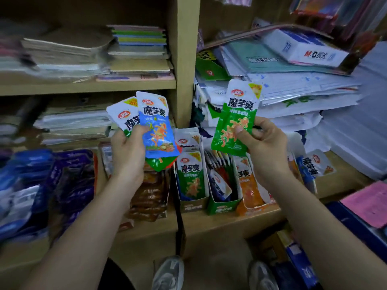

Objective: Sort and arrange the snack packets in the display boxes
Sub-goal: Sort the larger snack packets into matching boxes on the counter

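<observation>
the sorting looks partway done: the left hand [127, 149] grips a mixed fan of packets with a blue packet [156, 126] in front, and the right hand [266, 147] pinches a green packet [234, 122], both held above the display boxes [222, 209]. one box already fronts green packets; the next holds a jumble. the boxes stand on a wooden shelf [219, 226] in a cluttered stationery nook, with paper stacks [293, 91] behind

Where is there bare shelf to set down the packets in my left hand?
Bare wooden shelf strip in front of the cardboard display boxes; another patch between the blue-and-white snack packet and pink paper sheet. Crowded: the boxes and the purple packs at left.
</observation>
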